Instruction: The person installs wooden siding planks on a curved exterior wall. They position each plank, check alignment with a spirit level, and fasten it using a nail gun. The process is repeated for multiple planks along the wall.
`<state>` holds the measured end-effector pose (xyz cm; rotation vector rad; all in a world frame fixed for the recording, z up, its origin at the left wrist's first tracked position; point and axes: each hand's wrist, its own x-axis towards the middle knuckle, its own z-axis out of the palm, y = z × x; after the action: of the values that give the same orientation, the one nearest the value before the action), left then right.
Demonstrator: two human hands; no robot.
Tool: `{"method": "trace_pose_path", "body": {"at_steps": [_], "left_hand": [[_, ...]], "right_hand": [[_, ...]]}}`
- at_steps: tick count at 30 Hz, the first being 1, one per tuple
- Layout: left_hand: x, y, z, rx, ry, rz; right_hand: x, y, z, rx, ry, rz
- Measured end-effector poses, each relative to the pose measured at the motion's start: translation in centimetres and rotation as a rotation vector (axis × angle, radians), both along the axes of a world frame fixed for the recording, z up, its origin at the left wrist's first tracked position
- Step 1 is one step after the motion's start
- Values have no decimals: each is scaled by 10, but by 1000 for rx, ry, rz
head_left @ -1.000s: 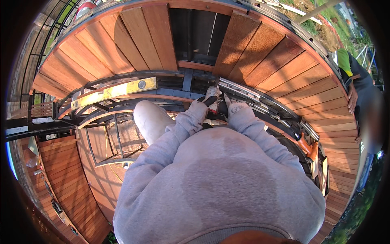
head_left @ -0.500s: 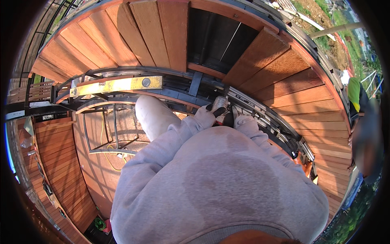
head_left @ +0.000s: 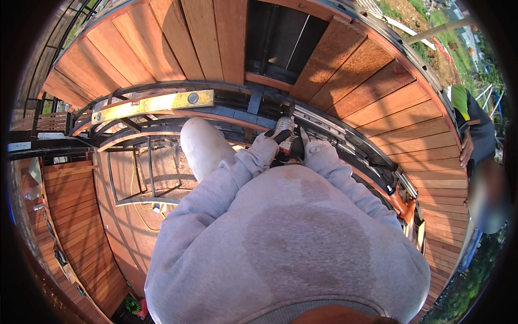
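Dark-gloved, my left hand (head_left: pixel 275 139) is closed round a silver-and-red cylindrical tool (head_left: pixel 284 129) at the curved metal frame (head_left: pixel 253 102). My right hand (head_left: pixel 304 141), also dark-gloved, grips the same tool from the right, its fingers partly hidden. Just right of the tool, silver metal strips (head_left: pixel 324 122) lie along the frame. A yellow spirit level (head_left: pixel 151 105) lies across the frame to the left. My pale-trousered knee (head_left: pixel 199 143) rests left of my hands.
Curved wooden slats (head_left: pixel 394 124) ring the frame, with a dark gap (head_left: pixel 278 43) at top centre. An orange tool (head_left: pixel 402 202) lies at right. A co-worker (head_left: pixel 475 119) stands beyond the slats. Below left are a lower deck (head_left: pixel 70 216) and a yellow cable (head_left: pixel 140 216).
The view shifted right and down, then partly back, as my head moved. My hands stay on the tool. The co-worker's hand on the slat edge is again clearly visible.
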<state>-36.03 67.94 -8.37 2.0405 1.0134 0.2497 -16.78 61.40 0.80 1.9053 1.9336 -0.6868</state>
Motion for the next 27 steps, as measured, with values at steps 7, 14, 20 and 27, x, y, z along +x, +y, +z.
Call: {"method": "trace_pose_path", "body": {"at_steps": [7, 14, 20, 27], "left_hand": [[6, 20, -28, -568, -159, 298], [7, 19, 11, -157, 16, 34], [6, 21, -15, -197, -96, 69], [2, 19, -73, -680, -320, 55]], "right_hand": [[2, 20, -15, 4, -33, -11], [8, 32, -23, -263, -54, -39], [2, 18, -9, 4, -5, -6], [-3, -19, 14, 82, 64, -18]]}}
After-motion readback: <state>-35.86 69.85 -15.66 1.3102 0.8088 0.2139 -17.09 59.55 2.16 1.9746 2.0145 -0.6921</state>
